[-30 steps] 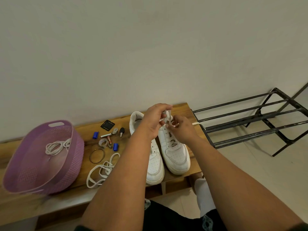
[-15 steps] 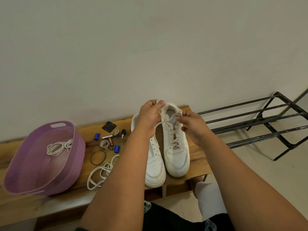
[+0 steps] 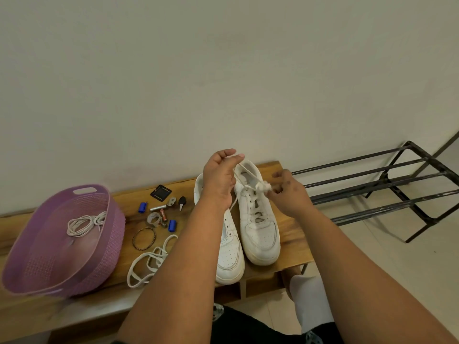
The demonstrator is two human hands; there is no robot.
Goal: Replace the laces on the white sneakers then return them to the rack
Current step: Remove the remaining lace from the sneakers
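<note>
While left hand (image 3: 218, 177) lifts lace (image 3: 242, 187), right hand (image 3: 285, 192) pinching.

no readable text, labels or numbers

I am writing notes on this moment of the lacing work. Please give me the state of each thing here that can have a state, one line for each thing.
Right white leather sneaker: on the wooden bench, partly laced.
Left white leather sneaker: beside it, laced.
White lace being threaded: both ends held.
Left hand: pinches one end, raised.
Right hand: grips the bunched end.
Purple plastic basket: tilted, holds a coiled cord.
Loose flat white lace: lying on the bench.
Black metal rack: no shoes on it.
</note>
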